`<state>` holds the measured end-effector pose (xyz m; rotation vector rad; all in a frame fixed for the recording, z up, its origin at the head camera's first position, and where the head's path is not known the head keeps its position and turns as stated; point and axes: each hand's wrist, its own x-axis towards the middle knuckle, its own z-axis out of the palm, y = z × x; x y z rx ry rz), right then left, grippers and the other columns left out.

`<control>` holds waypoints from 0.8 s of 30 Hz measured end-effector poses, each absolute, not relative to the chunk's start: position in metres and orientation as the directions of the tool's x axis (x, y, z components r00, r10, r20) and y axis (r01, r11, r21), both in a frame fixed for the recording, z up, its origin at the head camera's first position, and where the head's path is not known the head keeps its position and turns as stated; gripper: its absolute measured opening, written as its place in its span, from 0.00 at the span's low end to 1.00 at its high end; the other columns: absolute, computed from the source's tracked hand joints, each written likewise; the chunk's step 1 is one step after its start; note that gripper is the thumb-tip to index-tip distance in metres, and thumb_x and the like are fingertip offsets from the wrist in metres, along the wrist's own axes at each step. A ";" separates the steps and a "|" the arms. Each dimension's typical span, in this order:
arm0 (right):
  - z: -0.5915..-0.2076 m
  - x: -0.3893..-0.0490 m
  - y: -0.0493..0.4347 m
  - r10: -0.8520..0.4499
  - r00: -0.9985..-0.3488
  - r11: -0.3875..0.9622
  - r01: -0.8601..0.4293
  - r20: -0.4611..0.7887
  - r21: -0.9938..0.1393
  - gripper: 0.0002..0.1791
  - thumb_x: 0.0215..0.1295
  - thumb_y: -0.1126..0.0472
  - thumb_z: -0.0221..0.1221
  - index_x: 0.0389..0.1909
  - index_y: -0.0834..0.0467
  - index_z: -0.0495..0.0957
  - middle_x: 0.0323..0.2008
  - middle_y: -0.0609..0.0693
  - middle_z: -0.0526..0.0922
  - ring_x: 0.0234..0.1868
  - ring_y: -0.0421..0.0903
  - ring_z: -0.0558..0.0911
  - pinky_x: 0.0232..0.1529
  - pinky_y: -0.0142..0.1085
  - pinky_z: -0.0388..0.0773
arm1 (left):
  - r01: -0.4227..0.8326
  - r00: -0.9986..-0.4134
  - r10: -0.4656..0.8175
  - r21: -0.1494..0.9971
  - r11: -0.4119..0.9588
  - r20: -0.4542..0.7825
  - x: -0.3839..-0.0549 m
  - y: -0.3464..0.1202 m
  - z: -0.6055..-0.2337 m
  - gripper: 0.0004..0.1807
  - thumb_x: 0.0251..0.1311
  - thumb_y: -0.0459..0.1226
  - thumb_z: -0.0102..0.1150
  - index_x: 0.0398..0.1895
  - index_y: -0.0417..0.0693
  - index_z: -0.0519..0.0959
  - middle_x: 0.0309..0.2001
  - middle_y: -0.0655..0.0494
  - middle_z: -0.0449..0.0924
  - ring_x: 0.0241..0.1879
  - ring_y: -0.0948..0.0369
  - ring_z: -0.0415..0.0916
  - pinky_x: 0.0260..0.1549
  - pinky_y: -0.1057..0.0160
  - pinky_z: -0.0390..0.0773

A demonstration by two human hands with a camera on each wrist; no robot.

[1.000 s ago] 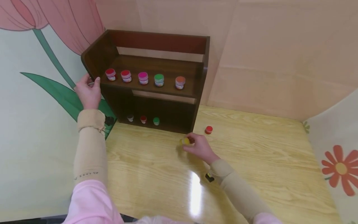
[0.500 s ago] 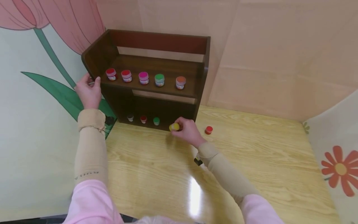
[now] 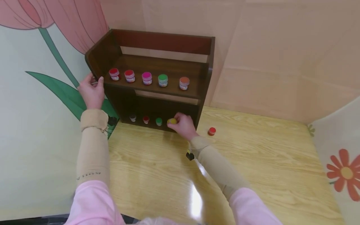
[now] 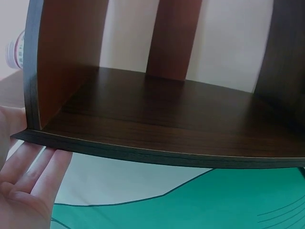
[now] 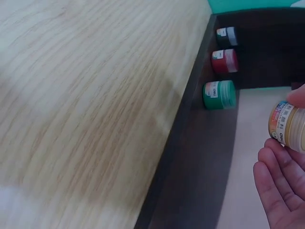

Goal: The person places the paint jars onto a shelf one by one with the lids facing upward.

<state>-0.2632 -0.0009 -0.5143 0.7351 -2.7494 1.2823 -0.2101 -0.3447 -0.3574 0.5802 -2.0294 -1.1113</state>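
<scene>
My right hand pinches a small paint jar with a yellow lid at the lower level of a dark wooden shelf. In the right wrist view the yellow paint jar sits between thumb and fingertips, tilted. To its left stand a green jar, a red jar and a black jar in a row. My left hand grips the shelf's left side; in the left wrist view its fingers lie against the panel's edge.
Along the upper board runs a row of jars, among them a pink-lidded jar and an orange-lidded jar. A lone red jar stands on the wood-grain table, right of the shelf. Behind it hangs a peach cloth.
My right hand has carried the yellow jar left and away from me, from over the table to the lower shelf beside the green jar. The left hand keeps its grip on the shelf.
</scene>
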 end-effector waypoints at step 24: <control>-0.537 -0.294 -0.027 -0.413 -0.909 0.769 -0.319 -0.050 -0.554 0.25 0.53 0.45 0.71 0.44 0.60 0.80 0.39 0.56 0.82 0.44 0.55 0.79 0.43 0.46 0.78 | -0.021 -0.620 -0.676 0.854 0.520 0.397 -0.210 -0.346 -0.354 0.18 0.70 0.45 0.62 0.58 0.49 0.84 0.52 0.49 0.85 0.44 0.59 0.82 0.51 0.67 0.79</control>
